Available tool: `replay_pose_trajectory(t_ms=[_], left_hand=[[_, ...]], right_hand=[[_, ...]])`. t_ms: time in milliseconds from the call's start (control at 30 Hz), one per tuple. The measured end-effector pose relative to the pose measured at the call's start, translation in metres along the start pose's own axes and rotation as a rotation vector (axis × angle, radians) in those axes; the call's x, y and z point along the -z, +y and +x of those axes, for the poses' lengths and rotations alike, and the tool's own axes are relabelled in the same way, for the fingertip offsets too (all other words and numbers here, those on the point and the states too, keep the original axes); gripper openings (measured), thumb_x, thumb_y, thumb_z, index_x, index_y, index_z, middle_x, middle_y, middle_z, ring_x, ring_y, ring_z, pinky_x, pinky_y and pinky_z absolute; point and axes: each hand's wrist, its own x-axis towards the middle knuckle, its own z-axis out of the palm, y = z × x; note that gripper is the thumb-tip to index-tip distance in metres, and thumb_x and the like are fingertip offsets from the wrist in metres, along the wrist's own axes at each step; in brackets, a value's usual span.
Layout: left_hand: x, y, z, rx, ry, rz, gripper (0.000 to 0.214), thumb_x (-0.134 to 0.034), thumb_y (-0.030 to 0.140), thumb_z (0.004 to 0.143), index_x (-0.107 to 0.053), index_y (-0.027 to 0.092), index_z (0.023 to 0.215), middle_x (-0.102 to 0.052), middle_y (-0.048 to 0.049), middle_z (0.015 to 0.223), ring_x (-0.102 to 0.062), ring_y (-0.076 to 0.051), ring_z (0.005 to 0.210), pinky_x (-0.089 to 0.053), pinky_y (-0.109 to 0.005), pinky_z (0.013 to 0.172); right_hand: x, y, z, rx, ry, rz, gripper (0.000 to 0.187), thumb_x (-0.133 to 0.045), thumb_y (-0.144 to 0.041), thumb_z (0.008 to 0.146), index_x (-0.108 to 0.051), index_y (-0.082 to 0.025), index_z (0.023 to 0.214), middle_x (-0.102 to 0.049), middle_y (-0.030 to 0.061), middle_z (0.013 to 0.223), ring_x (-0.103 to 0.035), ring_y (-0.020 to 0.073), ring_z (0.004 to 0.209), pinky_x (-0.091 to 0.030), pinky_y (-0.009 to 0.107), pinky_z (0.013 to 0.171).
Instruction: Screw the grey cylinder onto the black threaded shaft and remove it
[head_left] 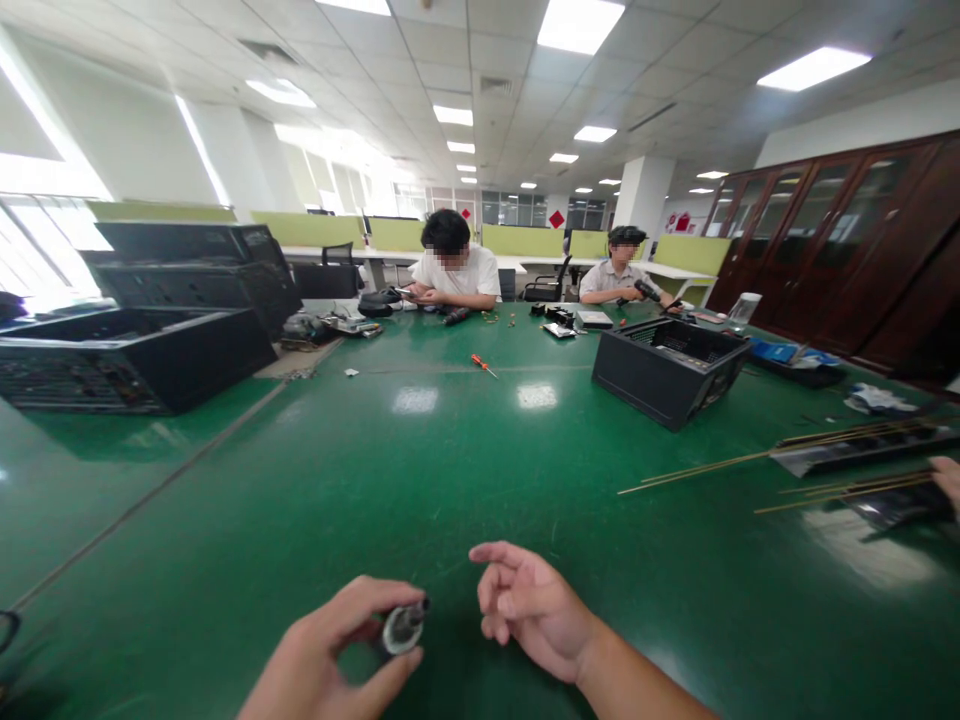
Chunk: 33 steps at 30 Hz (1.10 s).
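Note:
My left hand [330, 650] is closed on a small round piece with a pale rim and a dark stub [403, 626], pinched between thumb and fingers above the green table. Its exact kind does not show. To the right, my right hand [532, 610] hovers with the index finger stretched out and the other fingers loosely bent. Nothing shows in it, and it is apart from the piece. Farther off on the table lies an orange-handled screwdriver [482, 365].
Dark computer cases [214, 365] stand at the left, and another case [660, 375] at the right. Thin brass-coloured sticks [697, 471] lie at the right near another person's hand [948, 482]. Two people sit across the green table [360, 460], one holding a power drill [648, 291].

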Motion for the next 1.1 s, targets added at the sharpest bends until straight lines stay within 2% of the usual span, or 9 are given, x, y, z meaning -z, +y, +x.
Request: replay_pose_trajectory(t_ms=[67, 133, 200, 267, 333, 433, 600, 733, 1100], left_hand=[[-0.018, 0.015, 0.023, -0.025, -0.082, -0.027, 0.026, -0.075, 0.027, 0.079, -0.072, 0.028, 0.105, -0.072, 0.0021, 0.087, -0.069, -0.016, 0.077, -0.056, -0.021, 0.069], [-0.035, 0.018, 0.039, -0.065, -0.079, -0.054, 0.026, -0.072, 0.027, 0.083, -0.071, 0.030, 0.109, -0.072, 0.0012, 0.089, -0.068, -0.017, 0.081, -0.056, -0.024, 0.074], [-0.050, 0.008, 0.046, -0.117, -0.025, -0.086, 0.029, -0.067, 0.029, 0.088, -0.068, 0.031, 0.117, -0.071, -0.0006, 0.096, -0.068, -0.017, 0.087, -0.055, -0.025, 0.080], [-0.062, -0.010, 0.047, -0.180, 0.018, -0.120, 0.034, -0.065, 0.029, 0.091, -0.063, 0.033, 0.125, -0.071, -0.0017, 0.103, -0.068, -0.017, 0.093, -0.054, -0.025, 0.083], [-0.070, -0.026, 0.045, -0.221, 0.036, -0.140, 0.040, -0.068, 0.028, 0.088, -0.061, 0.033, 0.127, -0.071, -0.0015, 0.107, -0.068, -0.017, 0.095, -0.054, -0.025, 0.085], [-0.076, -0.038, 0.041, -0.198, 0.056, -0.175, 0.039, -0.077, 0.026, 0.082, -0.063, 0.031, 0.118, -0.072, 0.0005, 0.102, -0.069, -0.016, 0.091, -0.053, -0.023, 0.083], [-0.077, -0.035, 0.042, -0.134, 0.032, -0.269, 0.026, -0.079, 0.025, 0.079, -0.066, 0.027, 0.102, -0.072, 0.0018, 0.092, -0.068, -0.015, 0.083, -0.052, -0.022, 0.077], [-0.077, -0.034, 0.043, -0.126, 0.012, -0.311, 0.025, -0.079, 0.024, 0.079, -0.068, 0.026, 0.102, -0.073, 0.0005, 0.093, -0.069, -0.016, 0.085, -0.053, -0.023, 0.079], [-0.077, -0.034, 0.041, -0.103, 0.041, -0.292, 0.024, -0.080, 0.028, 0.077, -0.072, 0.025, 0.099, -0.076, -0.0014, 0.091, -0.072, -0.018, 0.082, -0.056, -0.023, 0.077]], right_hand=[[0.004, 0.000, 0.003, 0.120, 0.134, -0.136, 0.056, -0.069, -0.008, 0.057, -0.063, -0.019, 0.112, -0.063, 0.0014, 0.091, -0.053, 0.0097, 0.062, -0.039, 0.024, 0.059], [0.008, 0.002, 0.004, 0.239, 0.293, -0.368, 0.055, -0.059, -0.003, 0.056, -0.063, -0.019, 0.108, -0.061, 0.0024, 0.096, -0.055, 0.0130, 0.074, -0.039, 0.024, 0.063], [0.012, 0.006, 0.004, 0.306, 0.431, -0.586, 0.057, -0.050, -0.001, 0.057, -0.062, -0.019, 0.110, -0.060, 0.0027, 0.093, -0.055, 0.0155, 0.081, -0.041, 0.026, 0.068], [0.013, 0.009, 0.003, 0.311, 0.499, -0.705, 0.063, -0.046, 0.000, 0.059, -0.059, -0.020, 0.117, -0.061, 0.0039, 0.097, -0.056, 0.0167, 0.084, -0.043, 0.027, 0.073], [0.012, 0.011, 0.002, 0.286, 0.504, -0.768, 0.066, -0.045, 0.001, 0.060, -0.057, -0.020, 0.121, -0.061, 0.0058, 0.107, -0.058, 0.0176, 0.088, -0.044, 0.029, 0.076], [0.008, 0.010, -0.001, 0.266, 0.475, -0.875, 0.062, -0.048, 0.002, 0.061, -0.059, -0.020, 0.118, -0.062, 0.0055, 0.111, -0.059, 0.0184, 0.091, -0.043, 0.029, 0.078], [0.000, 0.002, -0.003, 0.229, 0.409, -0.993, 0.039, -0.054, -0.001, 0.068, -0.066, -0.020, 0.100, -0.065, 0.0018, 0.093, -0.060, 0.0176, 0.081, -0.043, 0.027, 0.072], [-0.003, -0.001, -0.004, 0.195, 0.410, -0.978, 0.036, -0.059, -0.006, 0.074, -0.067, -0.021, 0.106, -0.068, 0.0020, 0.095, -0.063, 0.0189, 0.086, -0.044, 0.027, 0.075], [0.000, -0.001, -0.006, 0.221, 0.396, -0.989, 0.012, -0.068, -0.018, 0.079, -0.073, -0.019, 0.090, -0.065, 0.0024, 0.083, -0.058, 0.0164, 0.075, -0.043, 0.026, 0.070]])
